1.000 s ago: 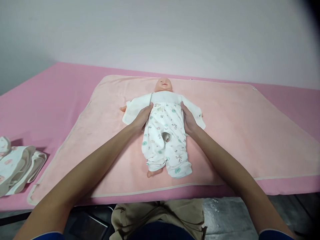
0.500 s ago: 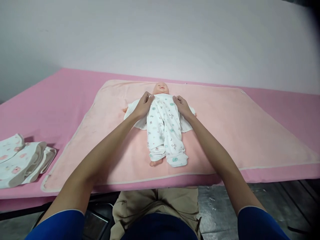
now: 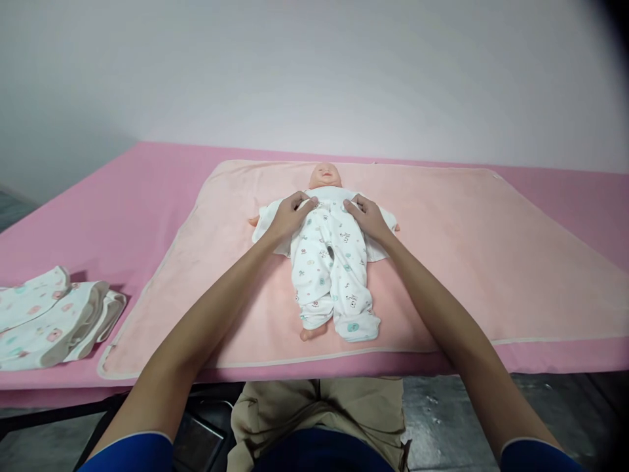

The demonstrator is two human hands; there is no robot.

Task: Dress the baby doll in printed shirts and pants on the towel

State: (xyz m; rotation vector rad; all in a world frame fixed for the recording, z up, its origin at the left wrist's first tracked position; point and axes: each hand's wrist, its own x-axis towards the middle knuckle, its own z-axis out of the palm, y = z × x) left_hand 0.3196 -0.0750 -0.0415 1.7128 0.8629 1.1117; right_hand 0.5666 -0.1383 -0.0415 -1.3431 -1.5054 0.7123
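Observation:
On its back lies a baby doll (image 3: 325, 175), head away from me, in a plain white shirt (image 3: 269, 214) with the sleeves spread out. White baby pants (image 3: 314, 262) with a small printed pattern cover its front and legs. My left hand (image 3: 293, 216) is closed on the left side of the waistband, thumb on top. At the right side of the waistband, my right hand (image 3: 369, 216) pinches the cloth likewise. One bare foot (image 3: 312, 333) pokes out of the left pant leg; the other foot is hidden inside the right leg.
Under the doll is a peach blanket (image 3: 442, 262) with a pale edge, laid over a pink-covered table (image 3: 162, 183). Folded printed baby cloths (image 3: 59, 314) are stacked at the left front. A pale wall (image 3: 314, 78) stands behind the table.
Both hands have drawn the waistband down from the doll's neck toward me, and more white shirt shows on the chest. The whole view has shifted slightly.

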